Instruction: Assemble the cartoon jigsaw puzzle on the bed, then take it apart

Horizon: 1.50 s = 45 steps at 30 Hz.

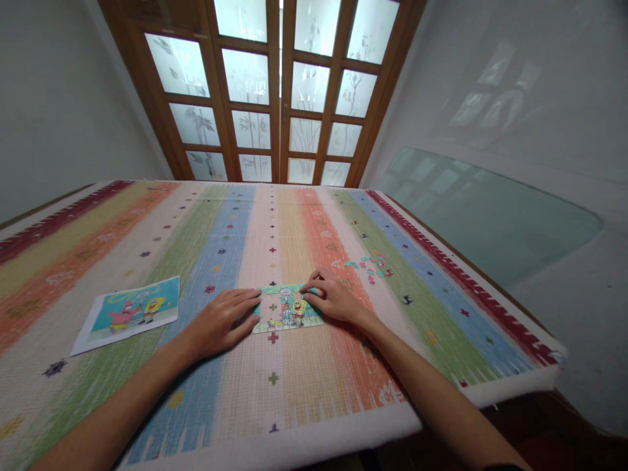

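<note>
A partly assembled jigsaw puzzle (297,313) lies flat on the striped tablecloth, showing cartoon figures on teal. Its border surrounds a gap on the left through which the cloth shows. My left hand (223,322) rests flat at the puzzle's left edge, fingers stretched out over it and holding nothing. Above the upper right part, my right hand (336,297) has thumb and forefinger pinched together on a small puzzle piece, mostly hidden by the fingertips. Loose puzzle pieces (371,267) are scattered beyond my right hand. To the left lies a printed reference picture (135,313) of the cartoon figures.
The striped tablecloth (245,399) covers a wide table, whose near edge runs below my forearms. A glass-paned wooden door (279,91) stands behind the far edge. A pale wall (540,98) rises on the right, with a greenish glass panel (481,203) against it.
</note>
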Each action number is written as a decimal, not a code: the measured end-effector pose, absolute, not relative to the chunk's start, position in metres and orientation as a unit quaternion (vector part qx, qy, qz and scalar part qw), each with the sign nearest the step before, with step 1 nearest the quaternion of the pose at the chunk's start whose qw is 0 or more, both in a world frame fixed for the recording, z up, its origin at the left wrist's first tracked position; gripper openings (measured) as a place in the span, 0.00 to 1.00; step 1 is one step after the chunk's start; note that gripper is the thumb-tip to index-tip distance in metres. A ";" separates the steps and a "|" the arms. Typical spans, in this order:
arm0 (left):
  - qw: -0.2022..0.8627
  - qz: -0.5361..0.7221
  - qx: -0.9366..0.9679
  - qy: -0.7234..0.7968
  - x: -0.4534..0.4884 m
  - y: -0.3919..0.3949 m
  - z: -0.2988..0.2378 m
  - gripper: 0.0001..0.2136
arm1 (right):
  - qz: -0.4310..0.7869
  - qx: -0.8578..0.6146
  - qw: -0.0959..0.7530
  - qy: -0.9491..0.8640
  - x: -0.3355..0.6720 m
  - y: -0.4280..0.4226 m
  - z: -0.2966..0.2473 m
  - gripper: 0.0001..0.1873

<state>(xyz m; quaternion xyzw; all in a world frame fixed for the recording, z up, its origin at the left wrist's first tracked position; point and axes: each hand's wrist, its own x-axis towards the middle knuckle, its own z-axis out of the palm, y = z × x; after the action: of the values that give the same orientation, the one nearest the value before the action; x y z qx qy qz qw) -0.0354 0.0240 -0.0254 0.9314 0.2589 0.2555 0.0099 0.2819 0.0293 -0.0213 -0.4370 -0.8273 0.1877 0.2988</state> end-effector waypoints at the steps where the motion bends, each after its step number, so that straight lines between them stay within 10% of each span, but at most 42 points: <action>1: 0.008 0.255 0.932 0.259 -0.035 0.024 -0.025 0.14 | 0.182 -0.438 0.301 -0.827 0.282 0.029 -0.021 0.06; 45: 0.030 0.255 0.928 0.270 -0.036 0.024 -0.025 0.15 | 0.121 -0.387 0.252 -0.879 0.283 0.024 -0.015 0.15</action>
<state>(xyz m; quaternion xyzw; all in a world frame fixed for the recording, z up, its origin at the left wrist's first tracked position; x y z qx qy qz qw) -0.0362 0.0237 -0.0246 0.9279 0.2701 0.2552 0.0300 0.2835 0.0239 -0.0148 -0.3868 -0.8789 0.1212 0.2516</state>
